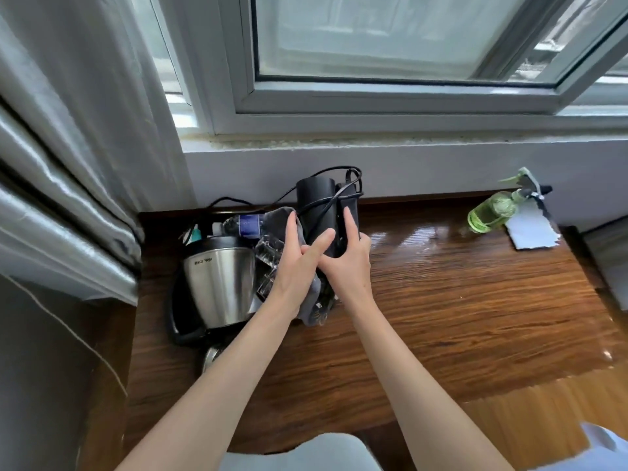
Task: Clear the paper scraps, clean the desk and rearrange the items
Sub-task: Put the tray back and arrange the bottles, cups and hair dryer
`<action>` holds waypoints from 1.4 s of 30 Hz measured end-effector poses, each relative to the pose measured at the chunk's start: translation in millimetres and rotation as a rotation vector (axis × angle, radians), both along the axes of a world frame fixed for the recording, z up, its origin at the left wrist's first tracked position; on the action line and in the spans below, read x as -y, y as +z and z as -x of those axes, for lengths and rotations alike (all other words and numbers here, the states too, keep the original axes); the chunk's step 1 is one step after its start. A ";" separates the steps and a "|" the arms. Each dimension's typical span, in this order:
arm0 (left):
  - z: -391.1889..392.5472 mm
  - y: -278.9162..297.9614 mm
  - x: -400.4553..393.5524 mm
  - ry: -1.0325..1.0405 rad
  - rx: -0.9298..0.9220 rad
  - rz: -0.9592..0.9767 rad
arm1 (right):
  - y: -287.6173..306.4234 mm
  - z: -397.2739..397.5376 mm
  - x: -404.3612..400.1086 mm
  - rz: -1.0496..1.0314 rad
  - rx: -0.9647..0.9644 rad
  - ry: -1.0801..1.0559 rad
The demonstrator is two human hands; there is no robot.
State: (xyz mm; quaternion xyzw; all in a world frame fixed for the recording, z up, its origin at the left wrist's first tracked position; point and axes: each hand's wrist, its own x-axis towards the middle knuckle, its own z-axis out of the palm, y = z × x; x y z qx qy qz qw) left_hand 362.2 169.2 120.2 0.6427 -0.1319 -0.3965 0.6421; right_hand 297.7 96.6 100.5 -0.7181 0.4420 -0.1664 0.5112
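Together, both hands are held at a black hair dryer (314, 212) wrapped in its cord: the right hand (346, 260) is curled round its body, the left hand (295, 263) grips a grey cloth (316, 300) against it. Just left of the left hand stands a steel kettle (221, 283). Far right of the right hand, a paper scrap (533, 232) is seen under a green spray bottle (492, 210) on the desk (441, 317).

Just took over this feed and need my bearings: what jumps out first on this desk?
Both hands meet at the back left of the wooden desk: the right hand grips a black hair dryer wrapped in its cord, while the left hand holds grey cloth against it. A steel electric kettle stands just left of them. Far right, a green spray bottle lies by a torn paper scrap.
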 end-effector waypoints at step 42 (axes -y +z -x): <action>153.5 -127.1 84.3 -0.414 0.090 -0.644 | -147.4 219.9 191.4 -0.054 -0.517 0.182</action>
